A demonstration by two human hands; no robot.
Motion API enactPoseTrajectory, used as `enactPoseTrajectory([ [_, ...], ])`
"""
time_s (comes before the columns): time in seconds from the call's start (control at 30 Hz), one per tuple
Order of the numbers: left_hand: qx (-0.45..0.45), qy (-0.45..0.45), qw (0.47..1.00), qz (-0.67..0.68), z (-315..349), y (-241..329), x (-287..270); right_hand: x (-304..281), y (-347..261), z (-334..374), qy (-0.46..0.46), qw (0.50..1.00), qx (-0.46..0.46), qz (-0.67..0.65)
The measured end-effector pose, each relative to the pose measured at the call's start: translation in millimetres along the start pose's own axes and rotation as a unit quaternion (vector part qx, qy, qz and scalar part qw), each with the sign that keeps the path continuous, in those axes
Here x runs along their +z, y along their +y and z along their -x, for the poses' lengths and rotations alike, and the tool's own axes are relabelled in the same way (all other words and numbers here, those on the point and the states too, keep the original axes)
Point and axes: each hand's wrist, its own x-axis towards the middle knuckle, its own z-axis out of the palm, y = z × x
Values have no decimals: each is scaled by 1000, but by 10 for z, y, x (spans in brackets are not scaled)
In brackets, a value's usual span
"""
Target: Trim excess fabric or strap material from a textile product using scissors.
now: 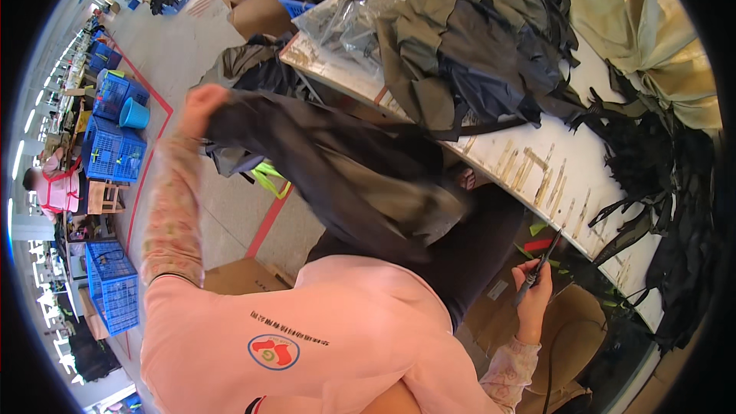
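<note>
The left hand (201, 103) is raised high and closed in a fist around one edge of a dark garment (337, 172), which hangs from that grip and drapes down across the person's lap toward the desk (537, 161). The right hand (534, 285) sits low, beside the desk's near edge, with its fingers curled firmly around a slim dark pen-like tool (537, 264) whose tip points up toward the desk edge (what kind of tool it is cannot be made out).

On the desk lies a heap of dark and olive garments (475, 46), a bundle in a clear plastic bag (349, 19), and a tangle of black straps (652, 176) near the right end. Blue crates (115, 153) stand on the floor to the left, well apart.

The risk I see is the garment: it is held by one edge only, so the loose bulk could slide off the lap to the floor. The tool's tip is also near the hanging fabric, and a careless swing could snag or mark it.
</note>
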Motion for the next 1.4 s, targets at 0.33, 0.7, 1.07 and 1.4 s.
enactPoseTrajectory([
  [0.33,13,201,879,-432,-368,-329,-580,359,-120,-267,-43,998,-43,1],
  [0.7,383,-73,876,-284,-865,1187,2698,959,-447,-292,-91,986,-111,-90],
  [1.07,501,-380,776,50,665,2304,3028,631,-666,-278,13,885,-18,-465],
  [1.4,464,-29,854,-233,-914,1636,2770,105,-67,125,47,960,-2,-276],
])
